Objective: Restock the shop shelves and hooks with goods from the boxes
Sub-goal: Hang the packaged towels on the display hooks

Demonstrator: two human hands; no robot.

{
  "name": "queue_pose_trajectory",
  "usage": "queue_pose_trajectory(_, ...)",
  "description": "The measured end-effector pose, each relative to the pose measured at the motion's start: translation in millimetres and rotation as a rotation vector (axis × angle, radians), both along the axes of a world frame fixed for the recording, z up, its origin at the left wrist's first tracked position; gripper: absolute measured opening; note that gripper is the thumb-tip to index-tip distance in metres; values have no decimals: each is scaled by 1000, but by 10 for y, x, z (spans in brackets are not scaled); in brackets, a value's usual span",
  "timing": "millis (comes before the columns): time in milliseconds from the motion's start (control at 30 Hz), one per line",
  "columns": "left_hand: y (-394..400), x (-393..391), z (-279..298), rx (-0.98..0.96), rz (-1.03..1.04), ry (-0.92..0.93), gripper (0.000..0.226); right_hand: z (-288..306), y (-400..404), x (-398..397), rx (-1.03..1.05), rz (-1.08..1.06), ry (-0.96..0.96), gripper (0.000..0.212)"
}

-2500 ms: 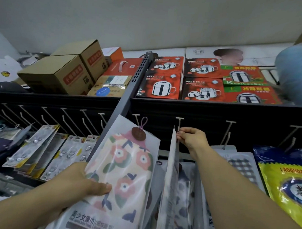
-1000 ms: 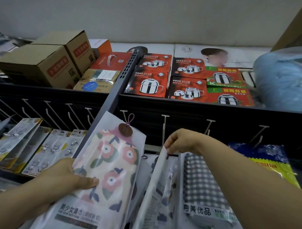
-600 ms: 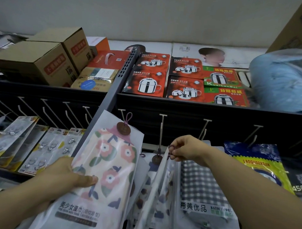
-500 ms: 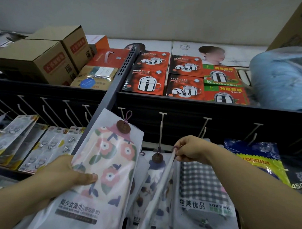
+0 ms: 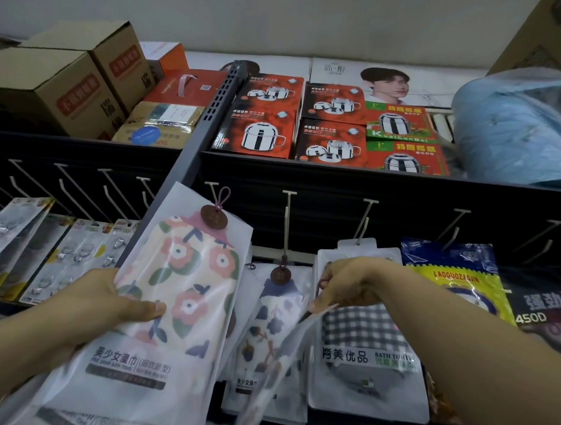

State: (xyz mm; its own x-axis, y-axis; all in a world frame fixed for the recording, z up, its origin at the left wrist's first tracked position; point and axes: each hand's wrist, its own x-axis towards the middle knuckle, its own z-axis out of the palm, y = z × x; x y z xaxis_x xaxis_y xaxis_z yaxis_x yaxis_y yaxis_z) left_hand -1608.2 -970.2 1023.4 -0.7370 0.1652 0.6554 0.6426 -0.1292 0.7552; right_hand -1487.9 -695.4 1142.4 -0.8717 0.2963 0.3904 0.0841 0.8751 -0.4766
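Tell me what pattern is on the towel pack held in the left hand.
The towel pack shows pink flowers with green and navy leaves on cream, in the head view.

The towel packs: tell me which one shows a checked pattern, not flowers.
The checked bath towel pack, hanging under the right hand. The pack in the left hand and the middle hanging pack are floral.

Frosted matt plastic towel packet (image 5: 174,291), glossy red cardboard pot boxes (image 5: 259,132), pale, probably metal hooks (image 5: 286,225)
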Motion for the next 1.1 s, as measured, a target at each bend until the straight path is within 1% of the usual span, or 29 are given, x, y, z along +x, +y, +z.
queue_pose_trajectory(133, -2, 4, -7, -2, 0, 6, 25, -4, 40, -85, -4, 34, 66, 31)
queue_pose_trajectory(267, -1, 34, -4, -1, -9, 0, 26, 79, -14, -100, 85, 39, 196, 31)
queue_pose_trajectory(400, -16, 35, -5, -27, -30, -30, 29, 356, -156, 119, 286, -28, 387, 32)
queue_pose_trajectory(467, -18, 24, -9, -25, -29, -29, 31, 520, -183, 249, 383, -60, 482, 28)
queue_pose_trajectory(567, -17, 14, -10, -25, -17, -8, 30, 663, -168, 361, 470, -37, 588, 31)
queue_pose_trajectory(667, -13, 10, -19, -19, 1, 15, 29, 650, -155, 374, 524, 11, 643, 35)
queue_pose_trajectory(733, 1, 13, -24, -9, 8, 26, 27, 579, -133, 322, 516, 45, 626, 35)
queue_pose_trajectory(800, 5, 28, -28, 1, -5, 31, 30, 500, -112, 239, 483, 65, 608, 42)
queue_pose_trajectory(867, 2, 40, -28, -14, -26, 28, 48, 453, -69, 152, 444, 68, 616, 47)
queue_pose_trajectory(900, -1, 38, -30, -24, -31, 26, 53, 445, -42, 114, 423, 73, 628, 47)
queue_pose_trajectory(933, 2, 42, -30, -28, -33, 24, 48, 430, -23, 93, 399, 90, 638, 47)
queue_pose_trajectory(1000, 4, 37, -27, -19, -14, 27, 31, 401, 8, 55, 347, 148, 638, 46)
queue_pose_trajectory(1100, 3, -2, -23, -22, 25, 21, 27, 352, 39, -8, 330, 194, 650, 42)
